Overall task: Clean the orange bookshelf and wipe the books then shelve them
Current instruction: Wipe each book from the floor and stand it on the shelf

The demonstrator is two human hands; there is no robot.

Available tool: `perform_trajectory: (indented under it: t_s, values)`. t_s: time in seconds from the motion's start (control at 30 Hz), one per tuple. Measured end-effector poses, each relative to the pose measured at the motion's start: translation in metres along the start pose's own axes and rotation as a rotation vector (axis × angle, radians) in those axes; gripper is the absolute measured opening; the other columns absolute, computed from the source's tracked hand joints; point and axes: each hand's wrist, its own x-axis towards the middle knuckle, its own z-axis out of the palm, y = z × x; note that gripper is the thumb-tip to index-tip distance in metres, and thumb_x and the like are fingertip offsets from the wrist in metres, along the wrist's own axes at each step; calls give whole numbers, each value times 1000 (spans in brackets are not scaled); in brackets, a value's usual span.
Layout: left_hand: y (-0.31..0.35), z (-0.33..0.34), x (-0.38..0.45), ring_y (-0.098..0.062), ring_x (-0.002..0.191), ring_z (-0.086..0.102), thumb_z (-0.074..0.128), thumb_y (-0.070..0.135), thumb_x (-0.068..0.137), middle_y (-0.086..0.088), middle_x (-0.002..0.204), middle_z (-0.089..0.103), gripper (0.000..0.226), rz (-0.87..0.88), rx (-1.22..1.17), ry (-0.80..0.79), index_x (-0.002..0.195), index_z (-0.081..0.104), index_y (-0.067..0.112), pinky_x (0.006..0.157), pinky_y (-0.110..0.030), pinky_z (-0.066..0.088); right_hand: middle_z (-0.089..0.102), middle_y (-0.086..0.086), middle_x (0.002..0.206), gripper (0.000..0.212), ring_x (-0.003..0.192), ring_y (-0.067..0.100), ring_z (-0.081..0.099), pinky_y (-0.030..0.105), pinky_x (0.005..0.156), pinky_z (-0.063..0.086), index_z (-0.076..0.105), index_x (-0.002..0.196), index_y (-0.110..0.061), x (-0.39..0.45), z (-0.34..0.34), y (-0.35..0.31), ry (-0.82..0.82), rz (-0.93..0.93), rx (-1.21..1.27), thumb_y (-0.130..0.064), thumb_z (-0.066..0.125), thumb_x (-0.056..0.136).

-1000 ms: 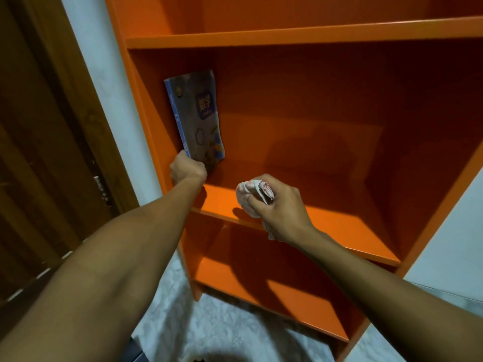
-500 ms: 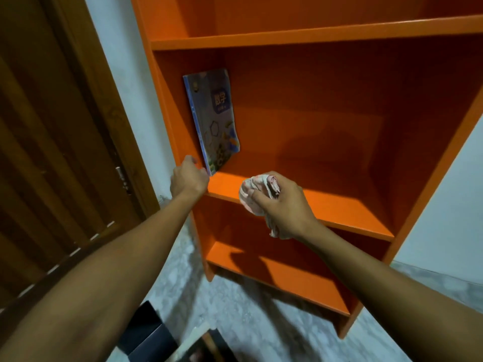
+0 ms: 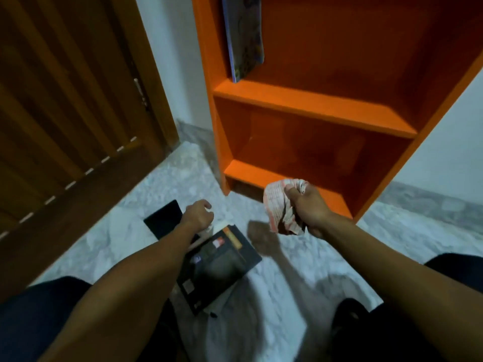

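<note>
The orange bookshelf is now seen from lower down, one blue book left standing against its left wall. The left hand, loosely curled and empty, has been lowered to the dark books on the floor, evidently for the next one; the crumpled cloth is still gripped in the right hand.

head-worn view, angled down, close over floor, bookshelf

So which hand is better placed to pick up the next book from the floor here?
Left. The left hand hovers empty just above the dark book on the floor, while the right hand grips the crumpled cloth off to the side.
</note>
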Motion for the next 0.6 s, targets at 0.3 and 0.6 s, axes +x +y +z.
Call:
perform_trajectory:
  t_s: [0.3, 0.6]
  values:
    - [-95, 75, -28, -34, 126, 50, 67, 59, 76, -9, 140, 48, 80, -88, 338, -100, 144, 38, 26, 102, -52, 45, 58, 19, 60, 33, 51, 24, 56, 35, 52, 43, 53, 81, -5, -1, 2, 22, -80, 51, -131, -28, 48, 104]
    - [-82, 76, -21, -38, 132, 40, 77, 47, 78, -17, 140, 42, 80, -130, 448, -78, 141, 39, 15, 105, -52, 39, 51, 22, 76, 23, 63, 34, 48, 42, 57, 38, 52, 90, -11, 0, 1, 19, -95, 12, -65, -30, 50, 103]
